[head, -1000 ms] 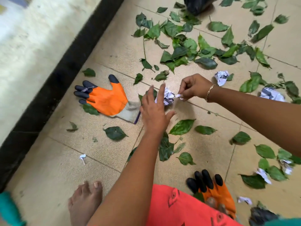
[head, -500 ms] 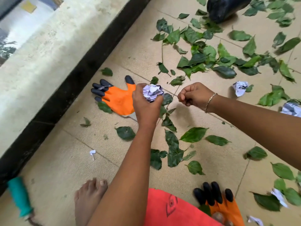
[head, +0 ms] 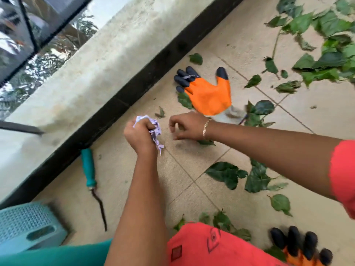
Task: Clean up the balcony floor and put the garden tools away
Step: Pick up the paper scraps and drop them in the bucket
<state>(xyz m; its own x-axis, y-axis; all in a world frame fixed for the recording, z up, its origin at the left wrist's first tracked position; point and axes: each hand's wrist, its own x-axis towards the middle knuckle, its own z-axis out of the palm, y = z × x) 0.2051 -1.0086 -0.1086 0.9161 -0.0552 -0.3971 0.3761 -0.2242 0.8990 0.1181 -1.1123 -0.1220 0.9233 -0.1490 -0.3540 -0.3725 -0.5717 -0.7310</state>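
left hand (head: pixel 141 134): fingers curled tight round a crumpled paper wad (head: pixel 153 129), held above the floor (head: pixel 192 169); scraps poke out above and below the fist.
right hand (head: pixel 185 125): just beside the left hand, not touching it; fingers droop loosely curled, with nothing seen in them.
garden tool (head: pixel 90 169): lies on the floor along the black skirting, to the left of the left hand and a little nearer the person. its long axis runs roughly away from and toward the body, teal handle at the far end, dark metal shank pointing back.
basket (head: pixel 28 225): teal, at the lower left, beyond the tool from both hands.
nearer hand: the left is closer to the tool and basket but is full; the right is free but would have to reach across.
orange glove (head: pixel 209 95): flat on the floor just beyond the right wrist, fingertips toward the wall.
leaves (head: pixel 226 173): scattered to the right, not yet gathered.
likely next: the wad probably goes left and down toward the basket.
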